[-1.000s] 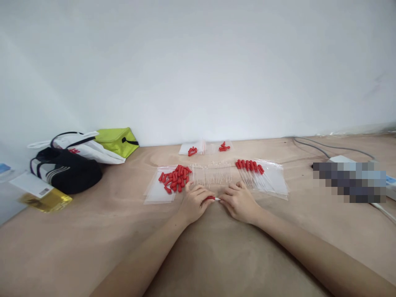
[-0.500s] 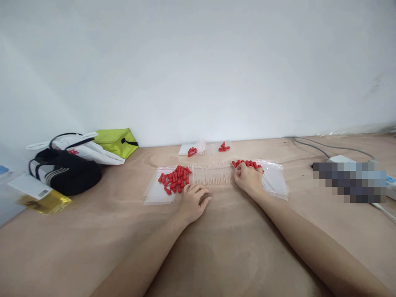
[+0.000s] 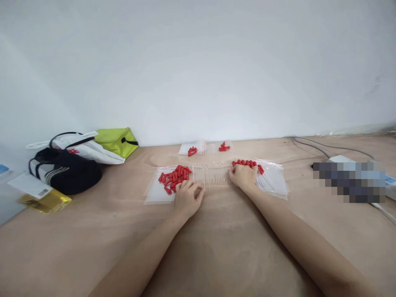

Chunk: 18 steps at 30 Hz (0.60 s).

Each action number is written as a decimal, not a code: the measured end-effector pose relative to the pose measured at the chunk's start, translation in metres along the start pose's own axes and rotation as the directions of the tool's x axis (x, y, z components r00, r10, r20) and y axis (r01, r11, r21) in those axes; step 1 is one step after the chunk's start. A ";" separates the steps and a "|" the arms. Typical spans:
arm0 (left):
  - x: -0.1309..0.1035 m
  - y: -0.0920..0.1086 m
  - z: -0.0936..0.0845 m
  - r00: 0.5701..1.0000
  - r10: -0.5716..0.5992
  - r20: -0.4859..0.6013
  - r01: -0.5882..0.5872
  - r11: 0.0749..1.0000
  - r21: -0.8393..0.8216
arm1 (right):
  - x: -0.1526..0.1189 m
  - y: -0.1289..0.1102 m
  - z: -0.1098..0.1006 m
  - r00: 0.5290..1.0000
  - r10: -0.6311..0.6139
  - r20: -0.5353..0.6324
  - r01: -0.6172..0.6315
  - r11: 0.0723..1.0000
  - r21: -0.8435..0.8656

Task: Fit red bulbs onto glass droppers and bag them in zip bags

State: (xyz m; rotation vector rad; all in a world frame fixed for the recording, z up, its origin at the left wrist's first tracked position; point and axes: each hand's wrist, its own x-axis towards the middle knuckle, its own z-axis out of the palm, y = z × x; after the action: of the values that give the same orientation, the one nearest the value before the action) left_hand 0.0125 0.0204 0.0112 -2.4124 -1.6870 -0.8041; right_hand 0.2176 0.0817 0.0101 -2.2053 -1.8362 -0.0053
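My left hand [image 3: 188,199] rests palm down at the near right edge of a loose pile of red rubber bulbs [image 3: 175,177]. Its fingers are bent and slightly apart, with no held object visible. My right hand [image 3: 243,177] has its fingers pinched together at the right end of a row of thin clear tubes [image 3: 213,173]; whatever is between the fingertips is hidden. Just behind that hand, a line of red bulbs [image 3: 247,163] lies on clear zip bags [image 3: 274,177], with pale thin stems running from some of them. Under the left pile are more zip bags [image 3: 159,196].
Against the wall lie two small groups of red bulbs [image 3: 192,151] on small bags. To the left stand a black bag [image 3: 68,173], a white plastic bag [image 3: 102,153] and a lime-green bag [image 3: 114,140]. Grey cables [image 3: 312,143] and a blurred-out object [image 3: 349,179] are at the right.
My left hand has shifted slightly left, closer onto the bulb pile. My right hand has moved a little left to the tube row, uncovering more of the bulbs and stems.
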 end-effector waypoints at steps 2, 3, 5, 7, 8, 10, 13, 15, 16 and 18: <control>0.006 -0.008 -0.005 0.994 -0.091 -0.058 0.096 0.992 0.085 | 0.001 -0.004 -0.002 0.999 0.030 0.032 -0.029 0.999 -0.013; 0.008 -0.012 -0.008 0.988 -0.132 -0.081 0.141 0.982 0.125 | 0.002 -0.006 -0.002 0.998 0.040 0.044 -0.039 0.999 -0.014; 0.013 -0.021 -0.011 0.979 -0.179 -0.097 0.195 0.960 0.202 | 0.004 -0.008 -0.004 0.996 0.052 0.066 -0.051 0.999 -0.009; 0.014 -0.029 -0.013 0.977 -0.193 -0.092 0.210 0.942 0.261 | 0.006 -0.009 -0.004 0.994 0.065 0.085 -0.065 0.998 -0.004; 0.015 -0.031 -0.012 0.977 -0.192 -0.087 0.210 0.936 0.282 | 0.006 -0.009 -0.004 0.993 0.071 0.091 -0.071 0.997 -0.005; 0.014 -0.035 -0.010 0.979 -0.184 -0.087 0.202 0.930 0.306 | 0.007 -0.009 -0.003 0.992 0.076 0.101 -0.076 0.997 -0.006; 0.013 -0.038 -0.006 0.979 -0.171 -0.111 0.198 0.927 0.319 | 0.008 -0.009 -0.003 0.993 0.071 0.097 -0.071 0.997 0.002; 0.014 -0.038 -0.005 0.977 -0.163 -0.141 0.200 0.927 0.317 | 0.007 -0.009 -0.002 0.994 0.068 0.080 -0.069 0.998 0.010; 0.014 -0.037 -0.005 0.975 -0.156 -0.160 0.200 0.928 0.313 | 0.007 -0.008 -0.001 0.996 0.064 0.068 -0.065 0.998 0.016; 0.014 -0.034 -0.006 0.969 -0.133 -0.207 0.193 0.934 0.301 | 0.005 -0.007 0.000 0.999 0.043 0.031 -0.044 0.999 0.029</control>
State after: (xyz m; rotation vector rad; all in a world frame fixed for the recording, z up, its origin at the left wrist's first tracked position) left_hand -0.0170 0.0429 0.0155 -1.9441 -1.8020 -0.6841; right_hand 0.2116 0.0879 0.0127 -2.2366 -1.7918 0.0636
